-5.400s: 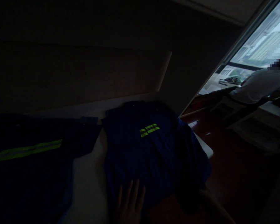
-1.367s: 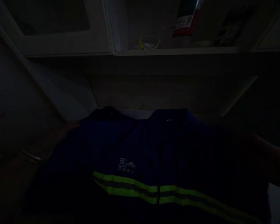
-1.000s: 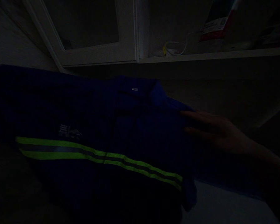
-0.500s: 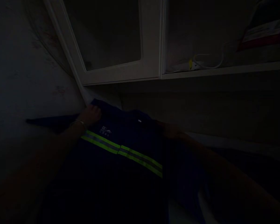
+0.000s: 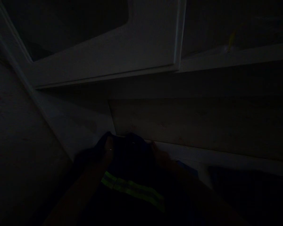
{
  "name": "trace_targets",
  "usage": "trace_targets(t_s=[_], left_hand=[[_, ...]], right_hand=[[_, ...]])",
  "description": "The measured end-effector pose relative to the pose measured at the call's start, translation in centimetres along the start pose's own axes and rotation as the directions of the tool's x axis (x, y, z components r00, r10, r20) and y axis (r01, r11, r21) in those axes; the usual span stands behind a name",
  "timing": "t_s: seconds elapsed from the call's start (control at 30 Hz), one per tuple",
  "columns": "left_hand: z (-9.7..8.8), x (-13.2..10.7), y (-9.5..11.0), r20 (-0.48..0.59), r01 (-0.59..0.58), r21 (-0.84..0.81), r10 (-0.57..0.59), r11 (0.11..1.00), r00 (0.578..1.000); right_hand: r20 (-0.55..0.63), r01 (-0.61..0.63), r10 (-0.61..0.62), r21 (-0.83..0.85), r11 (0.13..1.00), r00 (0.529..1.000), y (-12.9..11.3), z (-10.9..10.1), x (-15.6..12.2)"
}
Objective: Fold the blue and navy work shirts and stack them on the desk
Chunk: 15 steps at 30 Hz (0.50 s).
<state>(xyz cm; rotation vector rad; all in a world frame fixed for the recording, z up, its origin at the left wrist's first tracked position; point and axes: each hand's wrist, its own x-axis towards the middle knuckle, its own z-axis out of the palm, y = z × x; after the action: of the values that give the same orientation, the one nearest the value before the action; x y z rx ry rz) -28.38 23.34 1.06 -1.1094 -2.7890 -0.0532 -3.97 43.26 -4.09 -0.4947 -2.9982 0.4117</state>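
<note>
The scene is very dark. A dark blue work jacket (image 5: 132,163) with a yellow-green reflective stripe (image 5: 132,189) lies in the corner of the surface, collar toward the back wall. My left hand (image 5: 108,152) rests at the jacket's left shoulder beside the collar, fingers seemingly curled into the fabric. At the right side of the collar is my right hand (image 5: 159,158), touching the cloth; its fingers are too dim to read. Both forearms reach in from the bottom edge.
A pale wall panel (image 5: 191,125) stands directly behind the jacket, and a side wall (image 5: 19,141) closes the left. Above hangs a white cabinet door (image 5: 122,53) and a shelf edge (image 5: 238,56). More dark cloth (image 5: 250,188) lies at the right.
The view has tilted up and the jacket now sits lower and smaller in frame. Both hands have drawn closer together at the collar; the stripe looks shorter, as if the sides are folded in.
</note>
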Motion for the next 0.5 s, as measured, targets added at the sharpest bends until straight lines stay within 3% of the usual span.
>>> trace_targets(t_s=[0.13, 0.23, 0.3, 0.4, 0.5], left_hand=[[1.8, 0.4, 0.8, 0.125, 0.030, 0.043, -0.035, 0.999, 0.992], [0.9, 0.3, 1.1, 0.158, 0.004, 0.043, -0.011, 0.999, 0.987], [0.2, -0.9, 2.4, 0.111, -0.047, 0.029, 0.044, 0.998, 0.993], [0.0, -4.7, 6.0, -0.010, -0.187, -0.009, 0.187, 0.982, 0.982], [1.1, -8.7, 10.3, -0.065, -0.363, -0.056, 0.359, 0.930, 0.931]], right_hand=[[-0.089, 0.041, -0.053, -0.123, 0.992, 0.995, -0.4, -0.3, -2.0], [-0.176, 0.035, -0.048, -0.080, 0.996, 0.983, 0.5, -1.0, -5.9], [-0.183, -0.033, 0.029, -0.022, 0.999, 0.983, 1.9, -1.4, -9.4], [-0.121, -0.232, 0.237, 0.048, 0.971, 0.964, 5.0, -1.8, -14.6], [0.093, -0.374, 0.364, 0.153, 0.915, 0.927, 7.7, -2.1, -18.9]])
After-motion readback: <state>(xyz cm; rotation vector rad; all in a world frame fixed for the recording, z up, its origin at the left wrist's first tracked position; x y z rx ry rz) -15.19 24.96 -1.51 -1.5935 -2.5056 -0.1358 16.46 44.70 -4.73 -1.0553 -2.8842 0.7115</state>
